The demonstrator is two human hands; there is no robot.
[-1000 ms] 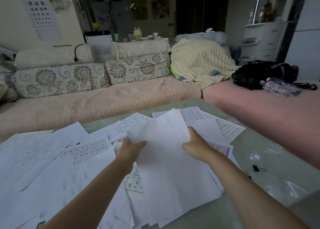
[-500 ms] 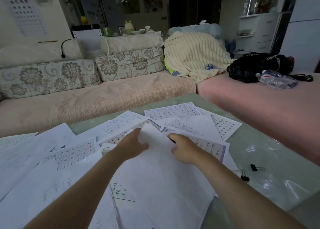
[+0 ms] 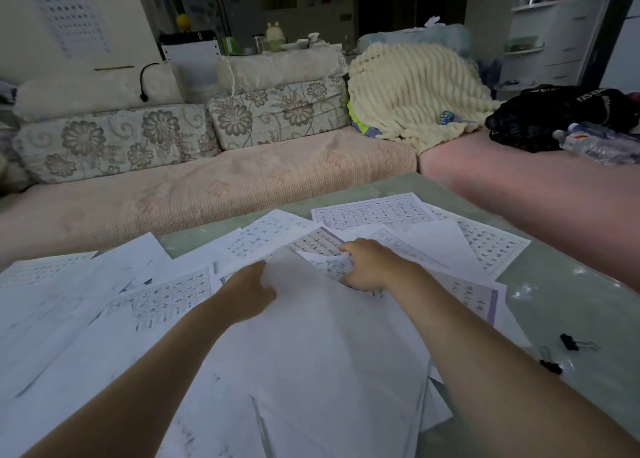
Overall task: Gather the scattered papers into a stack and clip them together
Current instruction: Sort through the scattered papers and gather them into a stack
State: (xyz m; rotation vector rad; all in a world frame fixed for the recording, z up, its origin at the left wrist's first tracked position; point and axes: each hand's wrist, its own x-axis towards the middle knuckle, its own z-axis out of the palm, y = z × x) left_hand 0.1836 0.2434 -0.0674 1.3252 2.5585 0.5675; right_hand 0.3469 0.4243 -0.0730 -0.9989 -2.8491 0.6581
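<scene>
**Both hands on paper at the middle of the worktop**

Your left hand point(image 3: 251, 293) grips the far-left edge of the stack point(image 3: 311, 353) of mostly blank sheets, which lies in front of you and runs down to the near edge of the worktop point(image 3: 571, 284). Its fingertips are hidden behind the lifted edge of the top sheet, and the thumb lies on the near side. Your right hand point(image 3: 372, 267) is just beside it at the stack's far edge. Its fingers are curled, pinching a small printed sheet point(image 3: 330, 267) between forefinger and thumb, and that sheet bends up against the stack.

The other papers point(image 3: 166, 294) lie loose and overlapping. Grid-printed pages spread toward the left edge, with plain ones under your left forearm. A grid sheet point(image 3: 374, 211) lies flat closest to the far edge, and a second sheet point(image 3: 491, 246) angles off toward the right edge.

2 black binder clips point(image 3: 569, 341) lie on bare glass near the right edge, well apart from both hands. The farther one has its wire handles pointing right. The nearer clip point(image 3: 550, 365) lies just beside the corner of the paper pile.

Beyond the far edge runs a sofa point(image 3: 207, 197) with floral cushions point(image 3: 114, 142). On it are a cream blanket point(image 3: 408, 90), a black bag point(image 3: 554, 118) and a plastic bottle point(image 3: 595, 144).
</scene>
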